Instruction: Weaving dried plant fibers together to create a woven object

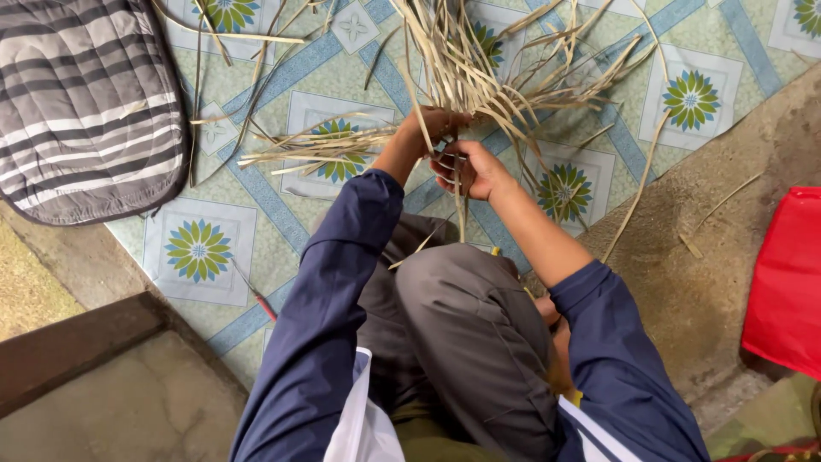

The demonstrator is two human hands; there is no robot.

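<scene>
A: Head view, looking straight down. What is nearest?

B: A bent knee in grey trousers (466, 342), with dark blue sleeves (321, 325) on both sides reaching forward.

A: And the hands?

B: They meet just past the knee. The right hand (470, 168) lies palm up, its fingers curled around a few pale dried strips (479, 77). The left hand (434, 122) sits just beyond, touching the right, its fingers closed on the same bundle where the strips cross.

A: Where do the strips go?

B: They fan outward from the hands, up and to both sides, across a floor mat (205, 248) patterned with blue bands and green flower shapes. More loose strips lie scattered on it.

A: Anything else?

B: A thin red-handled tool (261, 299) lies on the mat left of the knee. A grey striped cushion (85, 103) is far left, and a red bag (787, 274) sits on the concrete at right.
</scene>
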